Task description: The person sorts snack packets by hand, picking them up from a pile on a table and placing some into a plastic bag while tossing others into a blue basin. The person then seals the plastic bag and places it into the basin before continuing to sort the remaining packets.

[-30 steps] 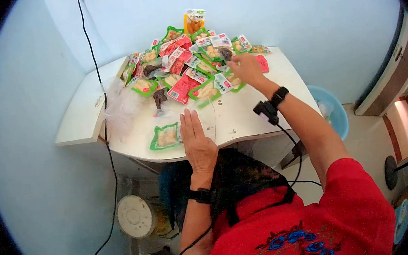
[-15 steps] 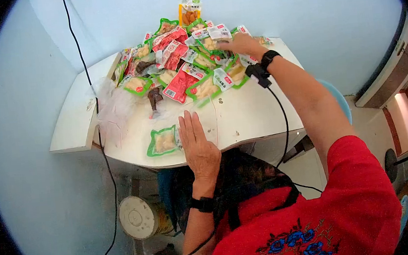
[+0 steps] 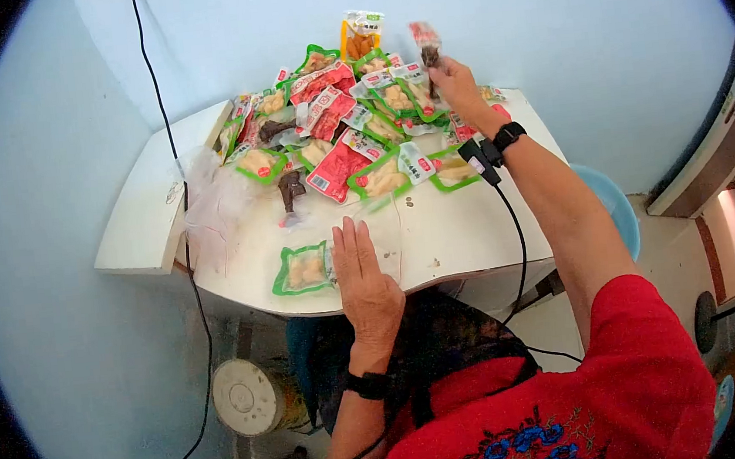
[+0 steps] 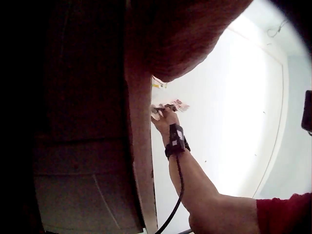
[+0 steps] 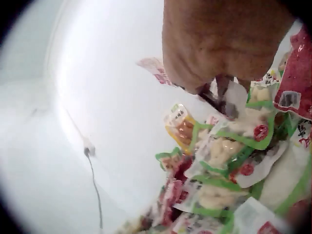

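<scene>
In the head view my right hand (image 3: 460, 90) pinches a packet of dark brown food (image 3: 429, 53) with a red and white top, lifted at the back right of a heap of snack packets (image 3: 380, 176). The right wrist view shows the same dark packet (image 5: 217, 97) under the fingers, close over the heap. My left hand (image 3: 365, 278) lies flat near the table's front edge, fingers straight and together. Beside those fingers, a green-edged packet of pale food (image 3: 304, 270) lies on the table, its right end partly hidden by the hand.
Crumpled clear plastic (image 3: 212, 199) lies at the table's left, next to a hanging black cable (image 3: 169, 142). A yellow packet (image 3: 362, 33) stands at the back against the wall. On the floor are a blue basin (image 3: 615, 208) and a lidded bucket (image 3: 247, 397).
My right hand has reached into the back right of the heap and lifted the dark food packet up out of it. The left hand has stayed beside the green-edged packet.
</scene>
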{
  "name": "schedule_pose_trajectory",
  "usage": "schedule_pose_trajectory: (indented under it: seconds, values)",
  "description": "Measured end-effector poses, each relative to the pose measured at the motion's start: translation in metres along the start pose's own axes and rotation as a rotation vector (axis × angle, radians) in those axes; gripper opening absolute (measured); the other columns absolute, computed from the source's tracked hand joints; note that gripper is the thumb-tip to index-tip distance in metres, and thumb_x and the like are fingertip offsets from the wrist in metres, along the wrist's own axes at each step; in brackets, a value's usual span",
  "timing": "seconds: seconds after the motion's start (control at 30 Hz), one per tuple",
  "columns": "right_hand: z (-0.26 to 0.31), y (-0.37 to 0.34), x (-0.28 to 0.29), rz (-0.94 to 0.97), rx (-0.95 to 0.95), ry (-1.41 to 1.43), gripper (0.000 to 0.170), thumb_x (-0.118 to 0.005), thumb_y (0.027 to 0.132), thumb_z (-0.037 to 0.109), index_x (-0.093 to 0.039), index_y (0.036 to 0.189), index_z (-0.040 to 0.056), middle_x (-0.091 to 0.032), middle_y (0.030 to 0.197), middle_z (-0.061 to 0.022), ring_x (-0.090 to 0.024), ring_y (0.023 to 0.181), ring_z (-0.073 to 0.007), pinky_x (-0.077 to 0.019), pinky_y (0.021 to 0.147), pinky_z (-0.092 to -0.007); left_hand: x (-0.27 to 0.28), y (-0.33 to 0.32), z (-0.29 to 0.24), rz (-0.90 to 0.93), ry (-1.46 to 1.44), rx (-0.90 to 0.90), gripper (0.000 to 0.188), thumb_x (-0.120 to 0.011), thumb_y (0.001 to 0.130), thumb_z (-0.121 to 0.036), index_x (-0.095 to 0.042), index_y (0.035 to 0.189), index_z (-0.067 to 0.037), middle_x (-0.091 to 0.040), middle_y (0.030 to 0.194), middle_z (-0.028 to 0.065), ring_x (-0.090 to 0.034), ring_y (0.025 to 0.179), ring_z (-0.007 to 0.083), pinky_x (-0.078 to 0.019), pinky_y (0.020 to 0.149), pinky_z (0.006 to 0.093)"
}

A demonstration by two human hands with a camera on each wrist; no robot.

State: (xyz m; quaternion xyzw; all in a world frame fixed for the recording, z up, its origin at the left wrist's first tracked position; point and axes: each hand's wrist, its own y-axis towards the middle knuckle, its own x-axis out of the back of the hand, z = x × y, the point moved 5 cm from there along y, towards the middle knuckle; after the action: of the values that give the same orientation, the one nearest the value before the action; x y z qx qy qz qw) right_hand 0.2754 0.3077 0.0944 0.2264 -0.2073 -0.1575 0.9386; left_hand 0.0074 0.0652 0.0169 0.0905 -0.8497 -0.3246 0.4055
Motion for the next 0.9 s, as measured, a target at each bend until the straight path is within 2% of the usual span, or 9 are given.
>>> schedule_pose_trajectory:
  seconds: [0.07, 0.1, 0.2, 0.4, 0.5, 0.53, 0.67, 0.73, 0.9]
  values:
    - [0.007, 0.002, 0.001, 0.022, 0.042, 0.484, 0.027, -0.058, 0.092, 0.017, -0.064, 0.111, -0.0014, -0.068, 0.089, -0.0065, -0.061, 0.075, -0.0140, -0.0473, 0.067, -0.0263, 0.000, 0.000, -0.002, -0.003, -0.002, -0.008, 0.081, -0.043, 0.064, 0.013, -0.031, 0.143, 0.003, -0.029, 0.150, 0.0233, -0.023, 0.141, 0.0421, -0.0213, 0.115, 0.0484]
    - [0.024, -0.004, 0.006, 0.051, 0.049, 0.490, 0.029, -0.061, 0.093, 0.018, -0.062, 0.115, -0.0006, -0.065, 0.088, -0.0006, -0.056, 0.074, -0.0075, -0.0452, 0.065, -0.0226, 0.000, -0.001, -0.003, -0.003, -0.005, -0.010, 0.081, -0.043, 0.063, 0.014, -0.031, 0.143, 0.003, -0.028, 0.150, 0.0235, -0.023, 0.141, 0.0420, -0.0212, 0.115, 0.0484]
    - [0.044, -0.017, 0.007, 0.167, -0.077, 0.691, 0.031, -0.063, 0.092, 0.020, -0.062, 0.115, -0.0015, -0.063, 0.087, 0.0001, -0.054, 0.073, -0.0083, -0.0453, 0.065, -0.0239, 0.001, -0.002, -0.002, -0.024, -0.011, -0.026, 0.081, -0.042, 0.063, 0.015, -0.030, 0.143, 0.004, -0.028, 0.149, 0.0247, -0.023, 0.141, 0.0420, -0.0207, 0.115, 0.0484]
    - [0.059, -0.102, 0.030, 0.510, -0.278, 0.360, 0.036, -0.060, 0.092, 0.022, -0.058, 0.120, -0.0012, -0.064, 0.083, -0.0040, -0.064, 0.082, -0.0139, -0.0498, 0.065, -0.0236, 0.007, 0.000, -0.004, -0.077, -0.077, -0.015, 0.081, -0.042, 0.063, 0.015, -0.030, 0.142, 0.006, -0.028, 0.148, 0.0265, -0.023, 0.140, 0.0434, -0.0211, 0.115, 0.0479]
    - [0.081, -0.170, 0.045, 0.767, -0.450, 0.424, 0.035, -0.058, 0.093, 0.020, -0.057, 0.121, -0.0016, -0.064, 0.081, -0.0061, -0.068, 0.077, -0.0184, -0.0524, 0.060, -0.0250, 0.010, 0.000, -0.006, -0.095, -0.096, -0.034, 0.078, -0.041, 0.064, 0.015, -0.031, 0.141, 0.007, -0.028, 0.149, 0.0264, -0.022, 0.140, 0.0429, -0.0212, 0.115, 0.0470]
    - [0.084, -0.187, 0.048, 0.802, -0.497, 0.494, 0.034, -0.055, 0.092, 0.014, -0.055, 0.122, -0.0017, -0.066, 0.084, -0.0085, -0.070, 0.075, -0.0230, -0.0550, 0.059, -0.0282, 0.010, -0.001, -0.007, -0.106, -0.111, -0.038, 0.078, -0.041, 0.064, 0.014, -0.031, 0.141, 0.007, -0.027, 0.149, 0.0264, -0.022, 0.140, 0.0427, -0.0212, 0.115, 0.0469]
    - [0.097, -0.240, 0.060, 0.891, -0.625, 0.610, 0.045, -0.056, 0.088, 0.005, -0.047, 0.131, -0.0025, -0.068, 0.099, -0.0162, -0.070, 0.084, -0.0266, -0.0594, 0.071, -0.0354, 0.011, -0.004, -0.010, -0.123, -0.126, -0.044, 0.074, -0.039, 0.067, 0.012, -0.032, 0.141, 0.006, -0.028, 0.149, 0.0244, -0.023, 0.140, 0.0413, -0.0219, 0.115, 0.0469]
    - [0.100, -0.256, 0.064, 0.886, -0.715, 0.594, 0.047, -0.057, 0.084, 0.000, -0.049, 0.130, -0.0026, -0.067, 0.102, -0.0162, -0.070, 0.079, -0.0235, -0.0590, 0.072, -0.0338, 0.011, -0.007, -0.020, -0.133, -0.131, -0.024, 0.069, -0.042, 0.071, 0.012, -0.034, 0.140, 0.005, -0.028, 0.149, 0.0236, -0.025, 0.139, 0.0413, -0.0234, 0.114, 0.0477]
    - [0.111, -0.255, 0.051, 0.965, -0.512, 0.288, 0.044, -0.062, 0.082, 0.002, -0.055, 0.125, -0.0008, -0.068, 0.094, -0.0099, -0.064, 0.075, -0.0125, -0.0514, 0.072, -0.0240, 0.021, -0.011, -0.031, -0.096, -0.039, -0.047, 0.065, -0.048, 0.078, 0.008, -0.035, 0.141, 0.003, -0.030, 0.150, 0.0215, -0.027, 0.139, 0.0405, -0.0254, 0.112, 0.0499]
